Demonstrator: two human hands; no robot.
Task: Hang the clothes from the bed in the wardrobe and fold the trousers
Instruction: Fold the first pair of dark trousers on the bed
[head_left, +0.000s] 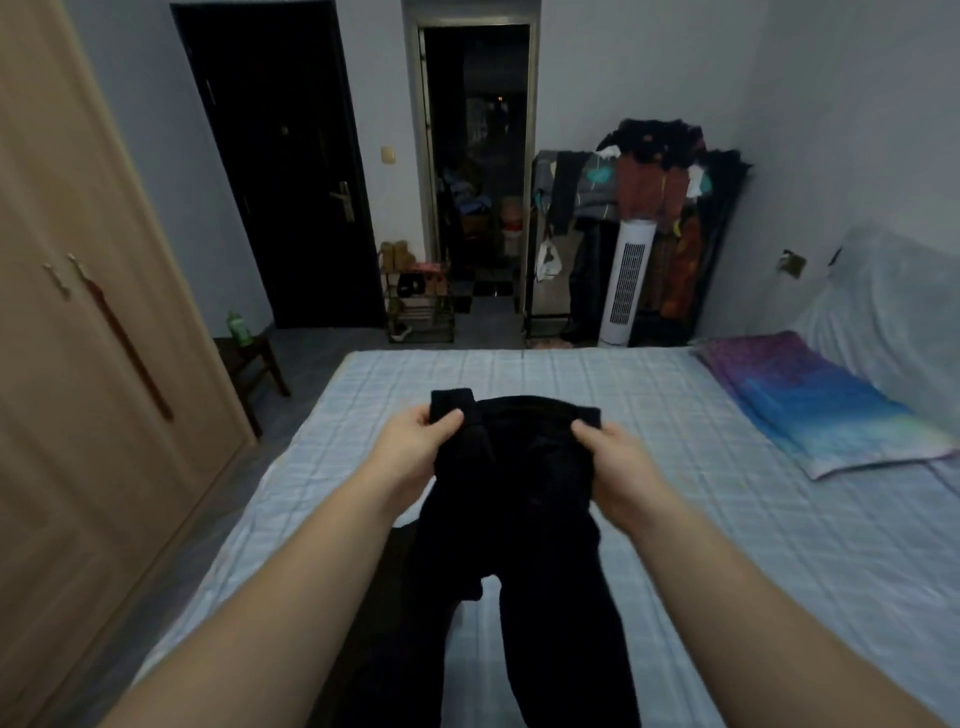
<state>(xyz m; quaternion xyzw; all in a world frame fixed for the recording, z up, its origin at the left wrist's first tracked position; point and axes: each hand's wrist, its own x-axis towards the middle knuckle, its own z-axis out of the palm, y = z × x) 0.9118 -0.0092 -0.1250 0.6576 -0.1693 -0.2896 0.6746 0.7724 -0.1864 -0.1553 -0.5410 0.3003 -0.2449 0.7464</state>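
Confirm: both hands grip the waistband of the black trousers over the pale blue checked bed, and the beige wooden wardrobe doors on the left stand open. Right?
Not quite. The head view shows the beige wooden wardrobe doors closed, not open. The rest holds: the left hand and right hand grip the waistband of the black trousers over the pale blue checked bed.

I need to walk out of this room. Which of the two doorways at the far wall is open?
The right doorway, with the pale frame, stands open onto a cluttered room; the left one is shut by a black door.
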